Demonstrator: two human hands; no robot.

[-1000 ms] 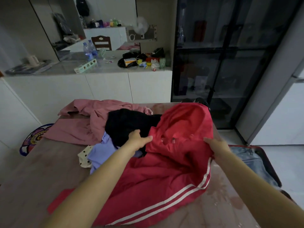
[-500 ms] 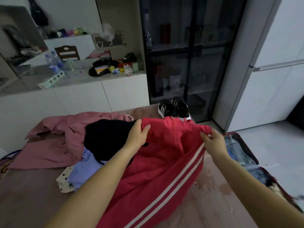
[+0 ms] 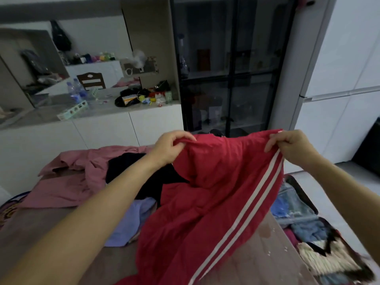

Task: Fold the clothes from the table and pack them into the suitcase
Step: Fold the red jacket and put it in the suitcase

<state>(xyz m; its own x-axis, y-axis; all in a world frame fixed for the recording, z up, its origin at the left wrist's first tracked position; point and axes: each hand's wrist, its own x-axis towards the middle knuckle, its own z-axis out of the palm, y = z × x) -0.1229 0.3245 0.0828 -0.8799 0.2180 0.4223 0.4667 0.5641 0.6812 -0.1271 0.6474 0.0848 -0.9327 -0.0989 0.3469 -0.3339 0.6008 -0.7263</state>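
A red garment [image 3: 216, 194] with two white stripes is held up by its top edge above the table [image 3: 257, 262]. The edge is pinched in the left hand [image 3: 171, 146], thumb over fingers, with cloth bunched in the pinch. The other end of the same edge, just beside the stripes, is pinched in the right hand [image 3: 292, 147], fingers curled and pressed together on the fabric. Between the two hands the edge sags slightly; below them the cloth hangs in loose folds, and its lower part is draped on the table, nearer the body than either hand.

The fabric is judged to be thin, soft and light, perhaps slightly slick: no shape is kept by it, so any slack will collapse into creases. It would best be gripped at the corners of an edge or along a seam, with the stripes taken as a straight guide, and kept taut between the hands.

Below the left hand and further left, a black garment [image 3: 123, 167], a lilac one [image 3: 131, 221] and a pink one [image 3: 74, 177] lie heaped and unfolded. Below the right hand, beyond the table edge, the open suitcase [image 3: 308, 204] is seen on the floor, with some clothes already inside. Folding of the red piece is judged to be only at its start.
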